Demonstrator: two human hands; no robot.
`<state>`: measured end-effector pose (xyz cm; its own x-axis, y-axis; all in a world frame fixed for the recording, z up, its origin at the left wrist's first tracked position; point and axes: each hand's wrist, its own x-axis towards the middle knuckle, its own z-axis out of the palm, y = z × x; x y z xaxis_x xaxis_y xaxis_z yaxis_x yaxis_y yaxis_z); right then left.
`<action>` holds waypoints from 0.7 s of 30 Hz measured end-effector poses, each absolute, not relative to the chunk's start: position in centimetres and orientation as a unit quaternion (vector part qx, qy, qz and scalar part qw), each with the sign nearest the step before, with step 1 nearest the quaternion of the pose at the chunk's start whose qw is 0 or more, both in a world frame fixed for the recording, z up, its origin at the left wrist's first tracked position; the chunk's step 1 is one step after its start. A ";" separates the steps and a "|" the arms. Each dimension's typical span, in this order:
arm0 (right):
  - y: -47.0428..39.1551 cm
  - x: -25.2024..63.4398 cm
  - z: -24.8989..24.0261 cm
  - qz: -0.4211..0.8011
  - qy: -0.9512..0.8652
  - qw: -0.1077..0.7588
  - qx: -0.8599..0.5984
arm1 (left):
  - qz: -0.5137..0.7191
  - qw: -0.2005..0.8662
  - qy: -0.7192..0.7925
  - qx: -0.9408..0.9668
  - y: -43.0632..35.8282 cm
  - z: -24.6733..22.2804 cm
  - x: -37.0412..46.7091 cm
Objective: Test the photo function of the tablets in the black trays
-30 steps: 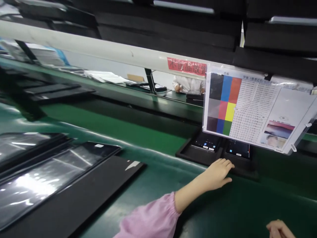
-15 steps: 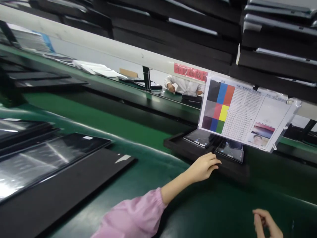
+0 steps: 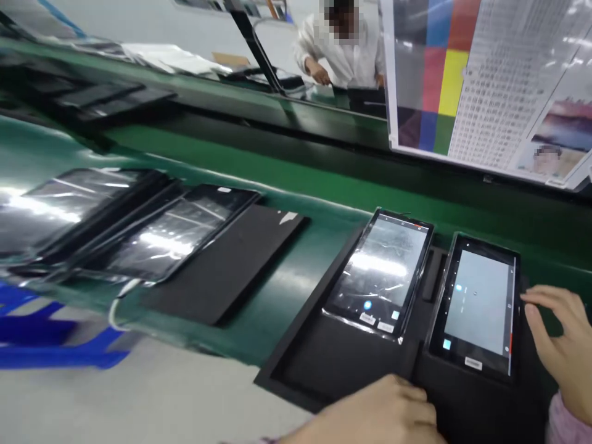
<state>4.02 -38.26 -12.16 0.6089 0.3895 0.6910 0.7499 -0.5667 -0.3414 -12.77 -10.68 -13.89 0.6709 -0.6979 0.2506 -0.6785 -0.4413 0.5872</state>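
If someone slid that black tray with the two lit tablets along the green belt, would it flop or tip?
The black tray looks like stiff foam, so probably no flopping. It lies flat and wide, so tipping seems unlikely. The tablets sit in recesses and should stay put.

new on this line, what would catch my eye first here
Two lit tablets, one left of the other, sit in a black tray at the near edge of the green belt. The left hand rests on the tray's front; a colour chart hangs above.

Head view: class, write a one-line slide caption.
Both hands rest at a black tray holding two lit devices.
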 end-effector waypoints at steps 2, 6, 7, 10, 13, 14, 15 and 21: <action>-37.6 4.9 -11.5 -0.246 -0.341 0.270 -0.866 | -0.019 0.401 -0.343 0.849 -8.1 -11.7 -11.1; -35.1 7.1 -12.1 -0.184 -0.328 0.210 -0.902 | 0.109 0.467 -0.075 0.875 -1.6 -9.4 -4.7; -34.4 7.5 -12.5 -0.176 -0.328 0.202 -0.906 | 0.141 0.504 0.005 0.852 -0.1 -9.5 -3.0; -32.7 8.4 -13.7 -0.156 -0.326 0.190 -0.913 | 0.201 0.577 0.168 0.774 3.4 -11.4 1.7; -32.0 8.9 -14.5 -0.143 -0.327 0.178 -0.917 | 0.187 0.600 0.221 0.746 5.1 -14.2 4.3; -32.0 9.0 -14.7 -0.142 -0.332 0.171 -0.917 | 0.173 0.608 0.229 0.741 5.4 -14.9 4.7; -32.0 9.2 -14.9 -0.140 -0.342 0.162 -0.915 | 0.159 0.614 0.232 0.738 5.5 -15.5 4.8; -32.6 9.6 -15.0 -0.166 -0.352 0.185 -0.902 | 0.115 0.626 0.235 0.734 5.4 -16.3 4.3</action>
